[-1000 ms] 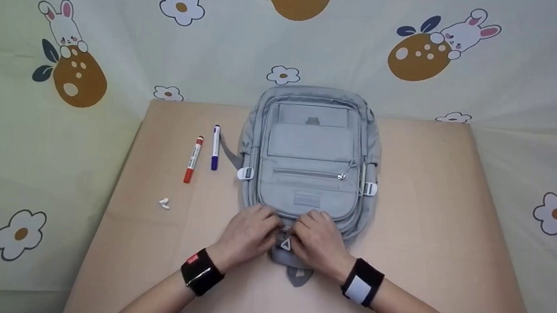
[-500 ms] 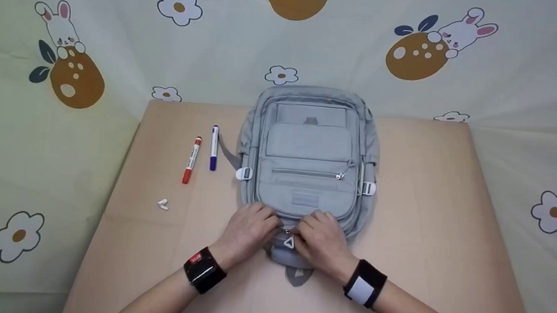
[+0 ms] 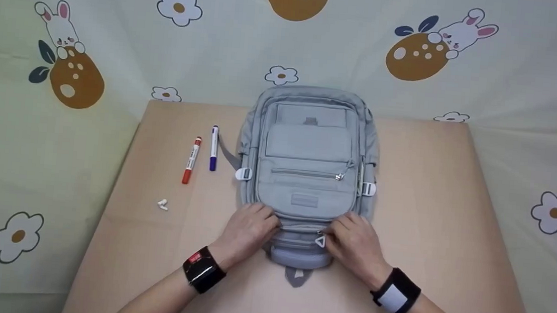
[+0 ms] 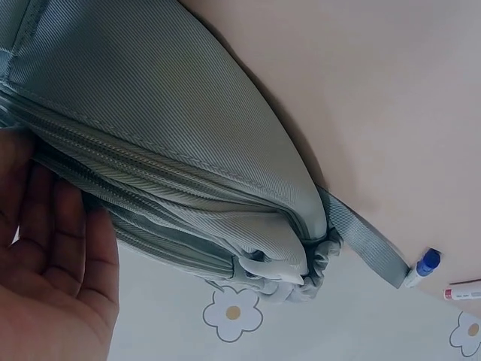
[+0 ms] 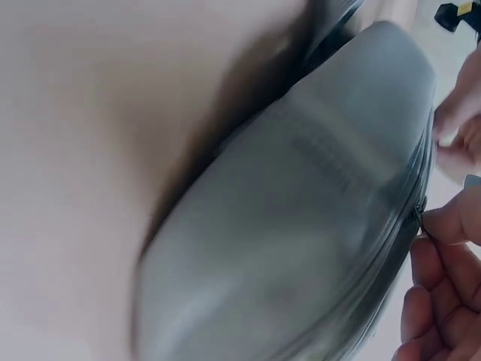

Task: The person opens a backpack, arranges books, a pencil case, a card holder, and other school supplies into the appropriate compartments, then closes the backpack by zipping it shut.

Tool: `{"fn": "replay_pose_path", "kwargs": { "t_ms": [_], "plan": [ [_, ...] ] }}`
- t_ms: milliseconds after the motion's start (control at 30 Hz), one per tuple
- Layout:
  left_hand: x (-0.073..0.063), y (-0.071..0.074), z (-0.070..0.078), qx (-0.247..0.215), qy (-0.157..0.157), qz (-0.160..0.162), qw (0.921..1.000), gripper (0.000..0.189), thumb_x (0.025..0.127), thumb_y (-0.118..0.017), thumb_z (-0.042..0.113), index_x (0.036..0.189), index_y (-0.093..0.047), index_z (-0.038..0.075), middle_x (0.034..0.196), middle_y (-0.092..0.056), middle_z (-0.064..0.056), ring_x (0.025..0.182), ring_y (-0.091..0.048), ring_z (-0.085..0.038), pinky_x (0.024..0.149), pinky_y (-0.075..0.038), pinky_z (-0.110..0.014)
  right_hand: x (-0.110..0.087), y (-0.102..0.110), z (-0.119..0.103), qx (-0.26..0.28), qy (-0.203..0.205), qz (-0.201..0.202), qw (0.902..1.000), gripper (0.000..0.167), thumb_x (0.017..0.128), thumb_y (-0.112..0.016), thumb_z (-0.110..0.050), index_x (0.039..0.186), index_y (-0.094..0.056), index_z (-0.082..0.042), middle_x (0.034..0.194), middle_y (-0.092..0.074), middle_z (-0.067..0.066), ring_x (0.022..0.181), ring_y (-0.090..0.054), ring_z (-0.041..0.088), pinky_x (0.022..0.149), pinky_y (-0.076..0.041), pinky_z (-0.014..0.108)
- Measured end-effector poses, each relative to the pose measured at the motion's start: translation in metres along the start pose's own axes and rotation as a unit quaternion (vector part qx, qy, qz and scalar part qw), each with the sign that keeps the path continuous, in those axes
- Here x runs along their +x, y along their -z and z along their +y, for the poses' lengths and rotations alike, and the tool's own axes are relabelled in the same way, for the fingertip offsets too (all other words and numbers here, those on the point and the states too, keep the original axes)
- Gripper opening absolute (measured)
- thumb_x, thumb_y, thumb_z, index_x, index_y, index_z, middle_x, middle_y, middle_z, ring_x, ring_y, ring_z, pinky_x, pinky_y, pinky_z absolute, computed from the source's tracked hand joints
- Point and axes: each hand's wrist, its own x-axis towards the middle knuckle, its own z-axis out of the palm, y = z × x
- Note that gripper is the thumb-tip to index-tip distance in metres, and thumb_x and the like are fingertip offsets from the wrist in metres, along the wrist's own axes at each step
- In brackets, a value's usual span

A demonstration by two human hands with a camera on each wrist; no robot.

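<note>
A grey-blue backpack (image 3: 310,144) lies front side up, its top toward the person. At that end my right hand (image 3: 357,243) pinches a zipper pull (image 3: 320,241) with a white triangular tab. The right wrist view shows thumb and finger closed on the slider's pull (image 5: 419,214). My left hand (image 3: 250,230) grips the fabric at the left side of the same zipper. In the left wrist view, fingers of that left hand (image 4: 60,263) curl against the bag's zipped edge, the fingertips partly hidden.
Left of the backpack lie a red marker (image 3: 191,160) and a blue marker (image 3: 214,148). Nearer the person are small white pieces, perhaps earbuds (image 3: 163,205). A grey strap (image 3: 228,152) sticks out from the bag. A patterned curtain (image 3: 217,50) rises behind the table (image 3: 429,215).
The right hand has moved to the right along the zipper, taking the zipper pull with it. The left hand has stayed in place on the bag.
</note>
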Motion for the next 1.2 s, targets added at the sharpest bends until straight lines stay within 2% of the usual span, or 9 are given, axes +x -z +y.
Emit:
{"fn": "replay_pose_path", "kwargs": {
  "t_ms": [167,300,400,500,600,733,833,933,1200],
  "plan": [
    [0.002,-0.001,0.001,0.011,-0.015,0.002,0.9998,0.004,0.093,-0.072,0.017,0.09,-0.07,0.015,0.09,-0.063,0.002,0.083,-0.057,-0.019,0.07,-0.046,-0.033,-0.015,0.011,0.014,-0.014,-0.018,0.002,0.9997,0.015,0.078,-0.077,-0.008,0.088,-0.069,-0.014,0.086,-0.067,-0.003,0.082,-0.058,0.021,0.066,-0.044,0.036],
    [0.01,0.002,0.004,0.01,-0.035,-0.007,0.9993,0.008,0.091,-0.074,0.021,0.093,-0.071,0.014,0.092,-0.064,0.002,0.084,-0.057,-0.019,0.071,-0.045,-0.032,-0.018,0.013,0.017,-0.021,-0.019,0.001,0.9996,0.013,0.081,-0.076,-0.01,0.091,-0.069,-0.015,0.089,-0.068,-0.003,0.083,-0.06,0.021,0.066,-0.044,0.035],
    [0.021,0.004,0.01,0.009,-0.051,-0.016,0.9985,0.014,0.089,-0.077,0.026,0.097,-0.072,0.015,0.095,-0.064,0.002,0.085,-0.056,-0.018,0.072,-0.045,-0.031,-0.016,0.014,0.018,-0.021,-0.018,0.002,0.9996,0.013,0.081,-0.077,-0.011,0.091,-0.069,-0.014,0.088,-0.069,-0.002,0.083,-0.061,0.021,0.067,-0.046,0.036],
    [0.036,0.003,0.02,0.016,-0.072,-0.014,0.9972,0.013,0.091,-0.075,0.027,0.098,-0.073,0.017,0.1,-0.063,0.003,0.09,-0.056,-0.017,0.075,-0.047,-0.03,-0.015,0.014,0.017,-0.024,-0.019,0.001,0.9995,0.014,0.08,-0.078,-0.011,0.09,-0.069,-0.014,0.088,-0.07,-0.002,0.083,-0.063,0.021,0.068,-0.047,0.036],
    [0.049,-0.002,0.032,0.027,-0.096,-0.006,0.995,0.01,0.093,-0.071,0.026,0.096,-0.072,0.016,0.106,-0.064,0.001,0.097,-0.057,-0.019,0.08,-0.049,-0.031,-0.016,0.013,0.016,-0.029,-0.024,-0.004,0.9993,0.016,0.079,-0.08,-0.011,0.09,-0.069,-0.015,0.087,-0.07,-0.002,0.083,-0.063,0.021,0.068,-0.047,0.036],
    [0.062,-0.014,0.046,0.046,-0.115,0.002,0.9923,0.014,0.094,-0.069,0.03,0.092,-0.072,0.016,0.11,-0.065,-0.001,0.103,-0.058,-0.02,0.087,-0.051,-0.032,-0.018,0.013,0.012,-0.035,-0.028,-0.008,0.999,0.017,0.078,-0.081,-0.012,0.091,-0.069,-0.015,0.087,-0.07,-0.002,0.082,-0.063,0.02,0.067,-0.046,0.035],
    [0.07,-0.023,0.054,0.059,-0.111,-0.003,0.9921,0.016,0.093,-0.07,0.031,0.092,-0.072,0.015,0.11,-0.065,0.0,0.102,-0.059,-0.019,0.085,-0.052,-0.032,-0.018,0.013,0.011,-0.035,-0.03,-0.011,0.9989,0.017,0.079,-0.081,-0.012,0.091,-0.07,-0.015,0.088,-0.07,-0.003,0.082,-0.063,0.019,0.066,-0.045,0.033],
    [0.075,-0.027,0.06,0.071,-0.098,-0.022,0.9924,0.014,0.092,-0.07,0.029,0.092,-0.072,0.015,0.109,-0.064,0.0,0.098,-0.059,-0.018,0.08,-0.053,-0.03,-0.019,0.014,0.01,-0.026,-0.031,-0.01,0.9991,0.017,0.079,-0.081,-0.011,0.091,-0.069,-0.015,0.087,-0.07,-0.004,0.083,-0.062,0.018,0.065,-0.044,0.033],
    [0.084,-0.025,0.063,0.092,-0.098,-0.066,0.9887,0.012,0.092,-0.07,0.026,0.091,-0.074,0.014,0.105,-0.063,0.002,0.09,-0.058,-0.015,0.072,-0.053,-0.027,-0.017,0.016,0.013,-0.025,-0.028,-0.007,0.9993,0.017,0.079,-0.08,-0.011,0.092,-0.07,-0.014,0.089,-0.07,-0.003,0.082,-0.062,0.019,0.065,-0.046,0.034]
  ]
}}
